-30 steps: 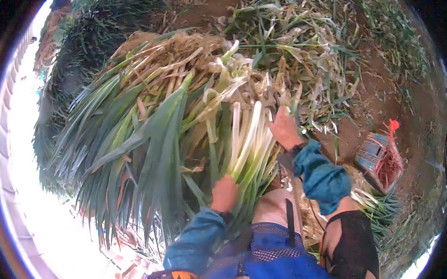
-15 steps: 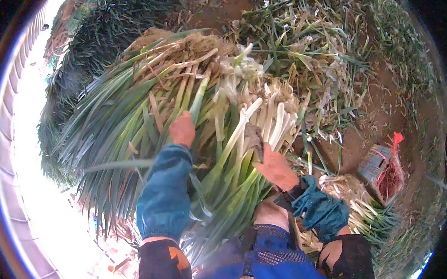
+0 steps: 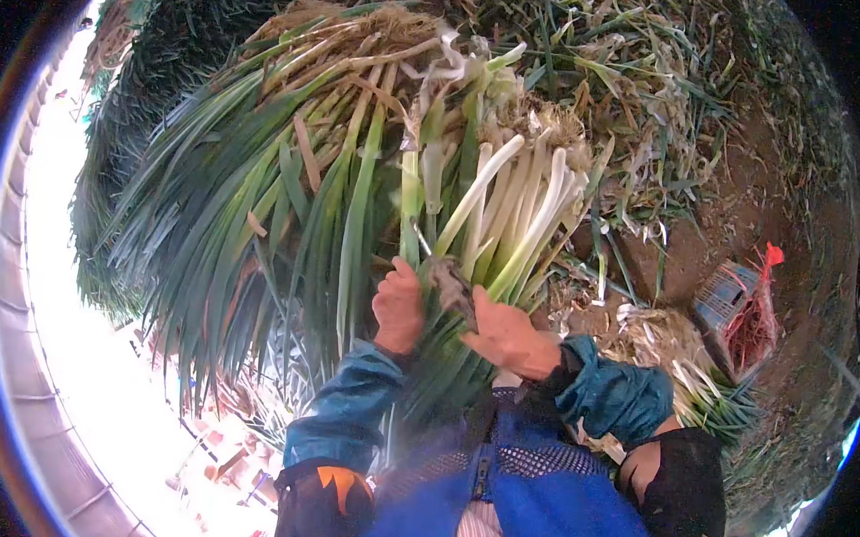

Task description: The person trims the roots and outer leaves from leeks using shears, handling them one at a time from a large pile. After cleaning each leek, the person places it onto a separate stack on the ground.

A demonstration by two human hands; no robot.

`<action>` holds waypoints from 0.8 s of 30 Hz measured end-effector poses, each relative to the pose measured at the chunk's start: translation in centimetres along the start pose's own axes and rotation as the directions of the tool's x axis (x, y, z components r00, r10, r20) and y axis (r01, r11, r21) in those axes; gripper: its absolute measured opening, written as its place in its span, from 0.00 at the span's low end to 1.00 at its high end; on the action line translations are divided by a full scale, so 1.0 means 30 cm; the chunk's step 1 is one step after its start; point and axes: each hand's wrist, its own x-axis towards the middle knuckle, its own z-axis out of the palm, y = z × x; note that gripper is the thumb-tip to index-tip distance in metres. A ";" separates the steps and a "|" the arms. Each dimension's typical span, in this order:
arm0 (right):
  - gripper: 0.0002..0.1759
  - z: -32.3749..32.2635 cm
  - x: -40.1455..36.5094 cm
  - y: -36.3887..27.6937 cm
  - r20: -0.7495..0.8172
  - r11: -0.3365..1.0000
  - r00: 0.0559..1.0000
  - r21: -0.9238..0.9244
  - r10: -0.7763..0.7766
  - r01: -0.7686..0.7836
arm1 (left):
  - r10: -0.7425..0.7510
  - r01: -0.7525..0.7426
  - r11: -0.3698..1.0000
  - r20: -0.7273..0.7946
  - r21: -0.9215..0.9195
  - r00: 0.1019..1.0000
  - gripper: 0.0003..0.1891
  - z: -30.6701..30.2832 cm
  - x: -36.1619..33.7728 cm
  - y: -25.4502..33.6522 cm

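Note:
My left hand (image 3: 398, 307) is closed at the lower end of a long green onion (image 3: 410, 197), which stretches away from it toward the pile. My right hand (image 3: 513, 333) is wrapped round a small tool (image 3: 451, 286) with a grey, cloth-like handle and a thin metal tip pointing up and left, close to that stalk. Beyond the right hand lies a group of green onions with peeled white stems (image 3: 503, 200), roots pointing away from me. To the left spreads a big heap of unpeeled green onions (image 3: 263, 177) with dry brown leaves and roots.
Stripped leaves and peelings (image 3: 634, 115) litter the brown ground at the back right. A bundle of green onions (image 3: 687, 358) lies at the right, near a box (image 3: 726, 293) and red strings (image 3: 752, 327). More dark green leaves (image 3: 151, 117) are stacked at the far left.
My left hand has come right and toward my body, closer to the right hand, and a green onion now stands at it. My right hand has shifted slightly left; the tool's metal tip now shows.

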 end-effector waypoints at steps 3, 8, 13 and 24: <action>0.30 0.032 0.031 0.051 -0.025 0.997 0.998 -0.054 -0.050 0.048 | -0.030 0.032 0.998 0.031 -0.052 0.999 0.22 0.022 -0.037 0.031; 0.28 -0.025 0.169 0.116 -0.225 0.999 0.974 -0.036 -0.028 0.020 | 0.069 0.023 0.930 0.235 -0.367 0.970 0.24 -0.076 0.026 0.007; 0.28 -0.048 0.044 0.106 -0.201 1.000 0.979 0.007 -0.026 0.028 | -0.079 0.089 0.846 0.040 -0.526 0.996 0.27 0.006 0.253 0.024; 0.26 -0.048 0.233 0.089 -0.340 0.991 0.931 -0.045 -0.135 0.127 | 0.046 0.301 0.516 0.376 -0.802 0.925 0.21 0.049 0.137 -0.059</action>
